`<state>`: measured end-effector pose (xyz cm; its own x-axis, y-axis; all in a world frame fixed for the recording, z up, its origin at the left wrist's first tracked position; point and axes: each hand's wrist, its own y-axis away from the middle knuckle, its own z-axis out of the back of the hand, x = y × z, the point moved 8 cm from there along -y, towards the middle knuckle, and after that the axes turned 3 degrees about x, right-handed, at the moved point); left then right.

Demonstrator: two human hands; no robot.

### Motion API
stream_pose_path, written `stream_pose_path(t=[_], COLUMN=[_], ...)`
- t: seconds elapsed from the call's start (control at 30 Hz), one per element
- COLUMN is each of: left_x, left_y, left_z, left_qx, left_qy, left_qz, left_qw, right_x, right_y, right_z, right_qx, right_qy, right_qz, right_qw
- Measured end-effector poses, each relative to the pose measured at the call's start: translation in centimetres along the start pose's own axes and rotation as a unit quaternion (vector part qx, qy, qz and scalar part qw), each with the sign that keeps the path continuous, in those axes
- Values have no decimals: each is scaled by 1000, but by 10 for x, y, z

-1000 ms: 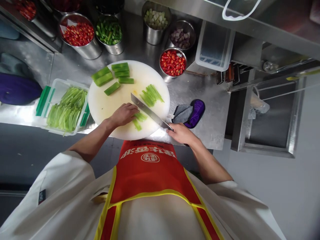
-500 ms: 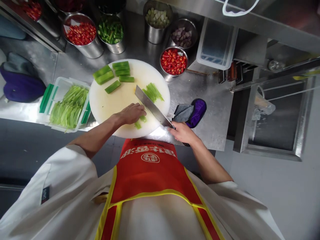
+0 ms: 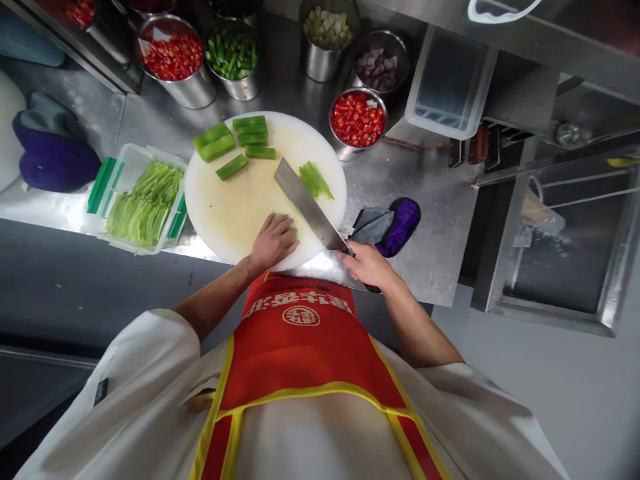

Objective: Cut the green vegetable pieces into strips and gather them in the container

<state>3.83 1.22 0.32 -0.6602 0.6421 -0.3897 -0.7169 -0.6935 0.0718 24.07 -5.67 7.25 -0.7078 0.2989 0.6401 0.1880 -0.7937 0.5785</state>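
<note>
On the round white cutting board, my left hand lies with its fingers spread over pale green vegetable pieces, mostly hidden under it. My right hand is wrapped round the handle of a cleaver, whose blade slants across the board to the right of my left hand. Beyond the blade sits a small pile of thin green strips. Several thick green stem pieces lie at the board's far left. A clear tub of pale green strips stands left of the board.
Steel pots of chopped red chilli, green chilli, pale cubes and purple cubes line the back, with another red chilli pot nearer. A purple-grey cloth lies right of the board; a clear container stands behind.
My left hand has come nearer my body and its fingers have spread over the pale pieces. The cleaver stays in my right hand, almost unmoved. The view has shifted slightly.
</note>
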Motion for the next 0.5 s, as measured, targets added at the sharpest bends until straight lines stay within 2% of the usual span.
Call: stream_pose_path(t=[0.13, 0.27, 0.4, 0.5], left_x=[4, 8, 11, 21], left_y=[17, 28, 35, 41], left_z=[3, 5, 6, 9], left_qx=[76, 116, 114, 72], left_qy=[-3, 10, 14, 1], left_qz=[-47, -56, -63, -9], left_qw=[996, 992, 991, 997], right_x=[-4, -2, 4, 4], right_y=[2, 7, 16, 22], right_z=[-1, -4, -14, -25], right_qx=[8, 23, 39, 37], right_qy=[7, 25, 41, 44], right_qz=[-2, 5, 4, -9], right_qw=[1000, 999, 998, 998])
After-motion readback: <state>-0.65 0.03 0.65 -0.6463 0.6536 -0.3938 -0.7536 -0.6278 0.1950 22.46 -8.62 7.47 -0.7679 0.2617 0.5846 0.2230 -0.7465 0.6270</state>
